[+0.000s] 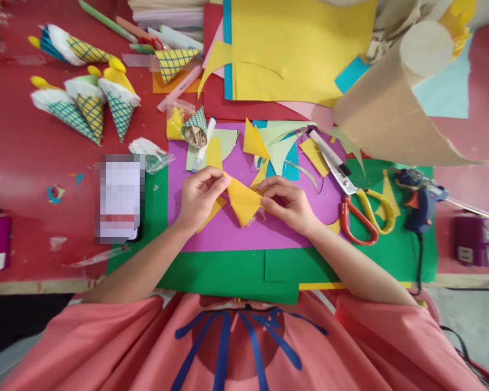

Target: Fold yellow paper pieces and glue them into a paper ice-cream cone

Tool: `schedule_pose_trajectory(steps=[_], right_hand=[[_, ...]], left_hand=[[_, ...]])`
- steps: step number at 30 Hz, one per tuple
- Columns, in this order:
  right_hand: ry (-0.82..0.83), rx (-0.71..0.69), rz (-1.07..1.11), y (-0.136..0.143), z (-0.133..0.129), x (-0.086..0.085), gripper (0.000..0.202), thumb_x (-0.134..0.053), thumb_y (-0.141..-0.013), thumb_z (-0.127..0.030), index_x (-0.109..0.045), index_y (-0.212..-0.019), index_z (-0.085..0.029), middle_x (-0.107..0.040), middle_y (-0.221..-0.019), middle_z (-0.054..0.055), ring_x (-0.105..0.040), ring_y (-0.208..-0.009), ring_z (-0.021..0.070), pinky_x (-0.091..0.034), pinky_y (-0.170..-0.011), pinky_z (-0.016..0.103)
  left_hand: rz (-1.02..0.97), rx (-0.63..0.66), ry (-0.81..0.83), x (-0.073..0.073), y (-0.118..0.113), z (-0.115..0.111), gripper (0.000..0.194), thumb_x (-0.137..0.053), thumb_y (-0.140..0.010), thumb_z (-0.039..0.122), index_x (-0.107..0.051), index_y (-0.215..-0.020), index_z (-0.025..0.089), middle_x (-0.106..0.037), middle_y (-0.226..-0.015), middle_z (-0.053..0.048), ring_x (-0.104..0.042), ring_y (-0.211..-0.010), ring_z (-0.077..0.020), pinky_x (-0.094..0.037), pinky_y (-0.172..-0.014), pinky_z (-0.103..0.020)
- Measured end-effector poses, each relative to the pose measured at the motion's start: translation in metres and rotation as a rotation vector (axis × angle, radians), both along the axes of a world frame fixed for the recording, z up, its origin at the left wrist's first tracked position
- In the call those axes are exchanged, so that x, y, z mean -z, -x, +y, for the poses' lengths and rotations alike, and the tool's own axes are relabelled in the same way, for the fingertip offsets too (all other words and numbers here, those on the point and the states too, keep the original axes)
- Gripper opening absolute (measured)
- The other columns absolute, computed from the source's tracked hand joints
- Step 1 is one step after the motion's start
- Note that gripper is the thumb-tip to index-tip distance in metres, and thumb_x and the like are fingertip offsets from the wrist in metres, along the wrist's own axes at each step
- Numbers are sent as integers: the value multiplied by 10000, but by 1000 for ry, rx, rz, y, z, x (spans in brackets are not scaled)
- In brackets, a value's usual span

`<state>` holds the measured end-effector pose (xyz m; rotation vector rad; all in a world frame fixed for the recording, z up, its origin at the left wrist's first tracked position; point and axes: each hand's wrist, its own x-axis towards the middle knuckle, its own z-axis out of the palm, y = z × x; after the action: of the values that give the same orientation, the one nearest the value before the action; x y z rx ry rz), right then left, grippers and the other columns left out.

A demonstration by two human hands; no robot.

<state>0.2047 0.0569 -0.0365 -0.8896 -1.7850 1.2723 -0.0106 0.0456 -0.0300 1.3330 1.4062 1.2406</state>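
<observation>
A folded yellow paper piece (243, 202) is stretched between my two hands above the purple sheet (212, 241). My left hand (201, 196) pinches its upper left corner between thumb and fingertips. On the other side, my right hand (286, 203) has its thumb and fingers closed on the right corner. Another yellow scrap (212, 214) shows beneath, beside my left hand. Just above my hands lie a yellow triangle (255, 140), pale green offcuts (279, 155) and a white marker (204, 144).
Scissors (352, 193) lie open-bladed at the right, with a glue gun (424, 203) beyond. A brown paper cone (387, 108) stands at the upper right. Several small patterned cones (120, 106) lie at the upper left, above a phone (120, 198). Yellow sheets (301, 49) lie at the back.
</observation>
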Motion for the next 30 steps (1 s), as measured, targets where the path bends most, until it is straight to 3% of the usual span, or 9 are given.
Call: schedule_pose_trajectory(steps=[8,17,30], right_hand=[[-25,-7,-3,0,1,2,119,-619,-870,-247,-657,-768,-199,-675,-1000,70,-651,-952,172,-518,-871,347],[-24,-8,-4,1,0,1,112,-617,-870,-246,-661,-778,-200,-674,-1008,75,-654,-960,176,-518,-875,348],[-1,-30,23,0,0,3,106,-618,-874,-260,-667,-796,-207,-674,-1006,65,-650,-957,172,-515,-870,345]], left_hand=[[-60,-13,-50,-1,0,2,242,-724,-761,406,-611,-726,195,-600,-650,34,-553,-588,-81,-445,-550,-201],[-9,-24,-53,2,2,0,192,-694,-784,363,-600,-732,204,-581,-648,38,-541,-581,-83,-448,-553,-214],[42,-77,-118,1,2,2,245,-695,-781,422,-624,-688,207,-595,-647,31,-546,-620,-96,-465,-608,-223]])
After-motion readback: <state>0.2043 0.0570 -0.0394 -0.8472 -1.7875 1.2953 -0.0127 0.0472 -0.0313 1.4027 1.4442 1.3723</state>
